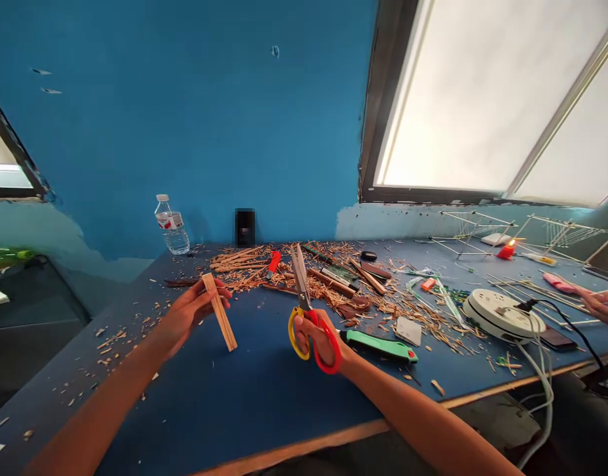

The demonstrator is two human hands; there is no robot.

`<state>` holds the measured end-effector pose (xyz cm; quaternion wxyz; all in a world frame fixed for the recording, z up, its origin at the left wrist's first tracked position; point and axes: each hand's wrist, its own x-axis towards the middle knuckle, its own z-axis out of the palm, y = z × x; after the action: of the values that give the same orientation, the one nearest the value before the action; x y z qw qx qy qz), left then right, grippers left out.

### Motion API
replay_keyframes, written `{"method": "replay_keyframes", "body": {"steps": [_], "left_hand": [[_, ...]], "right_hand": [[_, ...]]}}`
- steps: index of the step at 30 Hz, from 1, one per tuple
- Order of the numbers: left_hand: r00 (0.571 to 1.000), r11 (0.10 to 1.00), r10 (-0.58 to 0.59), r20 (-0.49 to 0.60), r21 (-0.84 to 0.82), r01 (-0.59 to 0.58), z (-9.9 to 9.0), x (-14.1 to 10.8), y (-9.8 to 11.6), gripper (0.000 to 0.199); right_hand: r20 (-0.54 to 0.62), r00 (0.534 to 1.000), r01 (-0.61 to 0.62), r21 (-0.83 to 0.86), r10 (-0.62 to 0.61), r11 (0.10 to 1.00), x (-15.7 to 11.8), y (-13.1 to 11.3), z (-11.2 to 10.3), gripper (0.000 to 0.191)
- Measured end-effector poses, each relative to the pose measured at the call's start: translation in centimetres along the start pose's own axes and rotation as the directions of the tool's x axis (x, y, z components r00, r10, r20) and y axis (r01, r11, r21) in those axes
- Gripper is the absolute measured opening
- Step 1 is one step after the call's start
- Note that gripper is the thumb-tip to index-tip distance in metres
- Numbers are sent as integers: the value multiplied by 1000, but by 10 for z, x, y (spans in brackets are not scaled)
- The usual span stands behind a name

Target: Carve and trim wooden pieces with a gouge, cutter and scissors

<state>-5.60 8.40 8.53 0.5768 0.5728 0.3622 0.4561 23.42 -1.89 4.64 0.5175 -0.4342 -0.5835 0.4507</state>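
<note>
Above the blue table, left hand pinches a wood strip; right hand grips scissors.

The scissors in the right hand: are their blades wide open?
No. The scissors in the right hand show blades closed together, pointing up, beside the wooden strip in the left hand.

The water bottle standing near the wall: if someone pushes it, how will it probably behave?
The water bottle stands upright, tall and narrow, so a push near the cap would probably tip it. It looks like thin clear plastic, likely light and easy to dent. Once on its side, its round body may roll across the blue table, though the wood scraps beside it might stop it.
</note>
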Motion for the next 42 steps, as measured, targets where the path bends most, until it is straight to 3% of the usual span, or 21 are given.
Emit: {"method": "replay_keyframes", "body": {"steps": [8, 12, 16, 22, 24, 28, 30, 32, 35, 38, 42], "left_hand": [[1000, 990, 4, 14, 140, -6, -2, 0, -1, 36], [999, 970, 42, 10, 241, -44, -3, -2, -1, 33], [999, 951, 39, -7, 307, -35, -2, -3, 1, 44], [986, 974, 54, -158, 226, -17, 9, -2, 2, 63], [969, 988, 63, -238, 152, -26, 12, -1, 5, 59], [937, 997, 79, -340, 33, -73, 21, 4, 33, 23], [935, 993, 106, -339, -11, -116, 29, 7, 57, 17], [922, 978, 177, -343, -46, -205, 40, 11, 82, 15], [853, 911, 352, -386, -70, -407, 60, 18, 110, 11], [789, 846, 456, -413, -74, -528, 77, 24, 121, 21], [762, 819, 488, -427, -78, -568, 90, 32, 116, 35]], "right_hand": [[90, 995, -46, -14, 47, 999, -1, -1, 1, 37], [81, 997, -14, -25, 16, 1000, 1, -6, 2, 36], [58, 998, 16, -40, -13, 999, -1, -8, 0, 38], [64, 997, 58, -65, -54, 996, -3, -2, -6, 29], [88, 993, 81, -71, -75, 994, -1, 1, -7, 28], [168, 977, 144, -65, -132, 987, 6, 2, -11, 33], [207, 965, 175, -54, -160, 983, 12, -2, -13, 36], [228, 958, 186, -43, -172, 982, 17, -7, -11, 43], [235, 959, 172, -40, -158, 984, 22, -14, -2, 46], [245, 959, 157, -58, -139, 986, 19, -18, 7, 40], [276, 955, 142, -91, -112, 986, 9, -18, 7, 39]]}}
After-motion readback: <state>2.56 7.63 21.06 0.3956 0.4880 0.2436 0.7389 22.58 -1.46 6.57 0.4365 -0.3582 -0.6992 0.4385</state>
